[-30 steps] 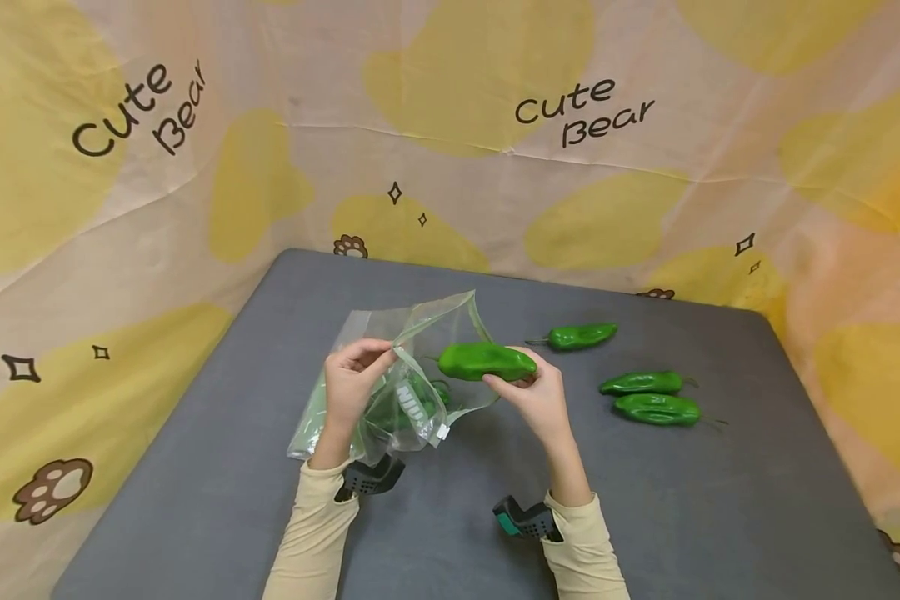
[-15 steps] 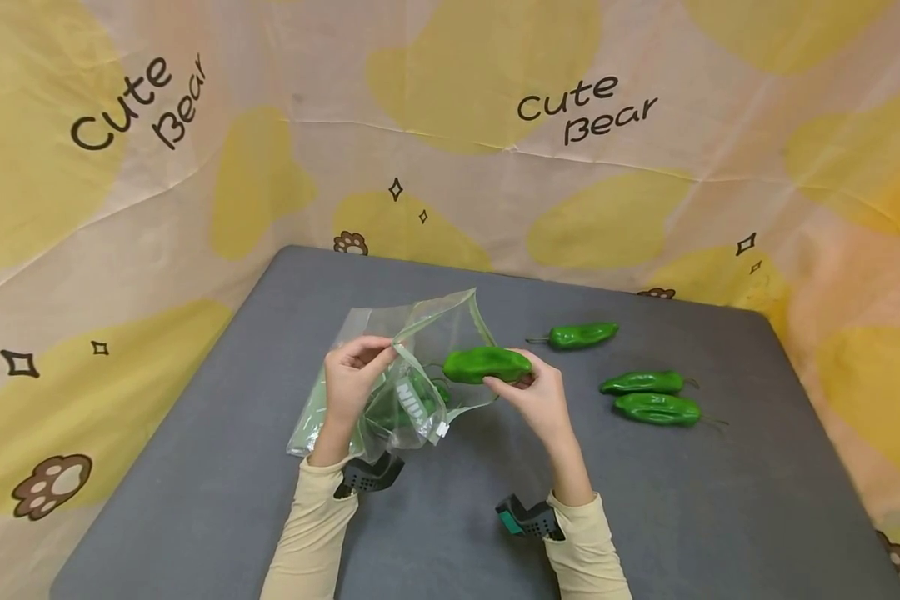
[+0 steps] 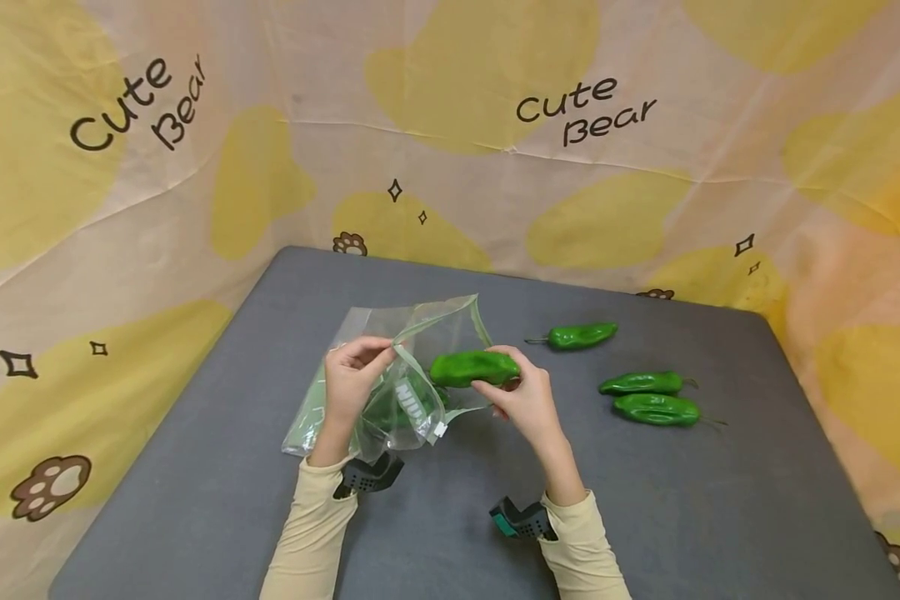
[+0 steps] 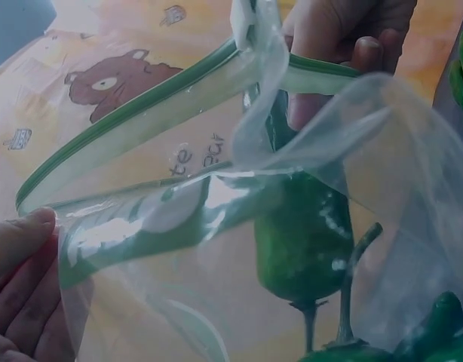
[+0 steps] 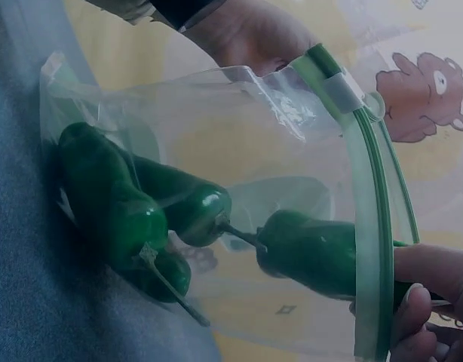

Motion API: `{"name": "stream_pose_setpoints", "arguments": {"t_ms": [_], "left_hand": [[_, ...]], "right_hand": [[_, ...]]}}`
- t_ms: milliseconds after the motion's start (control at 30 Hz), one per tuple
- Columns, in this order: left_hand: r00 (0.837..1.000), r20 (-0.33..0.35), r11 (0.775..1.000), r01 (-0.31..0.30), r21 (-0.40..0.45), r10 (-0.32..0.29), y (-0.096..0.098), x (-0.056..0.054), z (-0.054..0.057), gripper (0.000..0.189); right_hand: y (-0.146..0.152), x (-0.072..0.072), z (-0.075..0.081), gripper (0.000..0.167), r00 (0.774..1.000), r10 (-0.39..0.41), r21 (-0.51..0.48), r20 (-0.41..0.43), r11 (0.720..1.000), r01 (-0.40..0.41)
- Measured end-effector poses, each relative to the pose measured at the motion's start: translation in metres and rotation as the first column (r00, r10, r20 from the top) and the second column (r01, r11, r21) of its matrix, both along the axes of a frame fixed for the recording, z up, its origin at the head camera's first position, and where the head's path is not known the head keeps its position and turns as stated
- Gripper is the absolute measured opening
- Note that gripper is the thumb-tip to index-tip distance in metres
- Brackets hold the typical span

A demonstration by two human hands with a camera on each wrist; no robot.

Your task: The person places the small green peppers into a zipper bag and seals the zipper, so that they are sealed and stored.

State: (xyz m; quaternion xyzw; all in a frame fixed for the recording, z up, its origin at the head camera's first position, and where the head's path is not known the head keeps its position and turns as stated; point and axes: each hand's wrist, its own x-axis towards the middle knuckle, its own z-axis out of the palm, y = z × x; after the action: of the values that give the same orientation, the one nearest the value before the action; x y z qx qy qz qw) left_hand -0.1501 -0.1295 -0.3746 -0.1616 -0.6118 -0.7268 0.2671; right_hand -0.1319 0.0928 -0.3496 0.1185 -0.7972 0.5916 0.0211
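My left hand [image 3: 352, 379] pinches the rim of a clear zip bag [image 3: 375, 321] with a green slider edge, keeping its mouth spread. Between thumb and fingers, my right hand [image 3: 525, 392] grips a green pepper [image 3: 468, 368] at the bag's mouth. Seen from the right wrist, that pepper [image 5: 311, 253] reaches stem first past the green zip strip [image 5: 373, 249] into the bag, and the fingers [image 5: 412, 324] are right at the strip. Several other peppers [image 5: 103, 196] lie inside at the bottom of the bag. The white slider [image 3: 441, 429] hangs at the near corner.
Two green peppers [image 3: 656, 409] lie side by side on the grey table [image 3: 720, 500] to the right, and a third pepper [image 3: 582, 336] lies farther back. A printed cloth [image 3: 450, 125] walls the table at the back and sides.
My right hand has moved left with the pepper, bringing its stem end farther into the bag's mouth. The left hand keeps its hold on the rim, nearly still.
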Motion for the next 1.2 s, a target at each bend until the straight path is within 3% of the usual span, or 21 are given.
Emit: {"name": "stream_pose_setpoints", "arguments": {"t_ms": [233, 433, 567, 867, 1033, 1200], "left_hand": [[0.999, -0.01, 0.999, 0.034, 0.028, -0.034, 0.001, 0.0, 0.001, 0.009], [1.0, -0.012, 0.999, 0.029, 0.037, -0.028, 0.001, 0.0, 0.001, 0.008], [1.0, -0.011, 0.999, 0.023, 0.04, -0.023, 0.0, 0.0, 0.0, 0.007], [1.0, -0.011, 0.999, 0.019, 0.036, -0.018, 0.0, 0.001, 0.001, 0.005], [1.0, 0.001, 0.998, 0.029, 0.054, -0.029, 0.0, 0.001, 0.002, 0.011], [1.0, 0.012, 0.998, 0.023, 0.065, -0.024, 0.001, 0.001, 0.002, 0.006]], "right_hand": [[-0.001, 0.0, 0.0, 0.041, 1.0, 0.004, 0.015, -0.004, 1.0, -0.004], [0.003, -0.009, -0.018, 0.026, 0.997, 0.017, 0.02, -0.079, 1.0, -0.016], [0.005, -0.015, -0.031, 0.024, 0.995, 0.017, 0.034, -0.103, 0.999, -0.014], [0.005, -0.015, -0.035, 0.025, 0.988, 0.013, 0.088, -0.151, 0.996, 0.0], [0.005, -0.015, -0.034, 0.027, 0.971, 0.042, 0.146, -0.234, 0.989, -0.008], [0.004, -0.015, -0.034, 0.027, 0.952, 0.063, 0.202, -0.3, 0.979, -0.001]]}}
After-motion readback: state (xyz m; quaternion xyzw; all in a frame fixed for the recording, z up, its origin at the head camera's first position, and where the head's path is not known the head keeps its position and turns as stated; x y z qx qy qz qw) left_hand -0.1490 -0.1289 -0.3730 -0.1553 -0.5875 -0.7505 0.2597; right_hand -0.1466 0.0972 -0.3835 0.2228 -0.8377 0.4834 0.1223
